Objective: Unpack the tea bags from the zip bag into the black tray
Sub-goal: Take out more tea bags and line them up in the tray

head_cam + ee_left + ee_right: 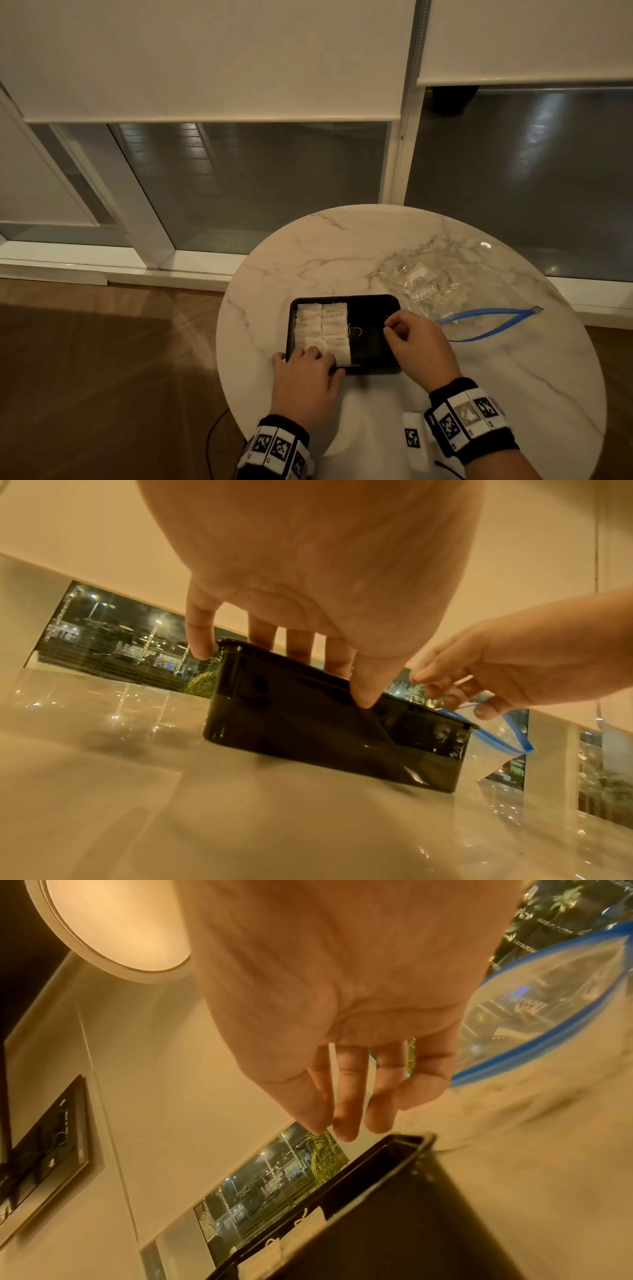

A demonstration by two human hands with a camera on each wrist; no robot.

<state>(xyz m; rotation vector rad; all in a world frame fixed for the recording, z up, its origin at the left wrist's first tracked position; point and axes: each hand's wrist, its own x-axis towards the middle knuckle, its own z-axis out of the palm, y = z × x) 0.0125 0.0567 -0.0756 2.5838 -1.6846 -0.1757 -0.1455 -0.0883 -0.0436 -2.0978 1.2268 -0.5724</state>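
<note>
The black tray [373, 342] sits on the round marble table [342, 246]. White tea bags [323, 325] lie in rows in its left half, and the right half is bare. My left hand [318, 359] holds the tray's near-left edge; in the left wrist view its thumb presses the tray's outer wall [308, 723] while the fingers [298, 647] reach over the rim. My right hand [394, 329] hovers over the tray's right side, fingers loosely bent and holding nothing. The clear zip bag [445, 291] lies to the right, its blue zip open, with tea bags inside.
The table's near part and far left part are bare marble. A white tag block [412, 438] lies near the front edge by my right wrist. Beyond the table are a wooden floor and windows with roller blinds.
</note>
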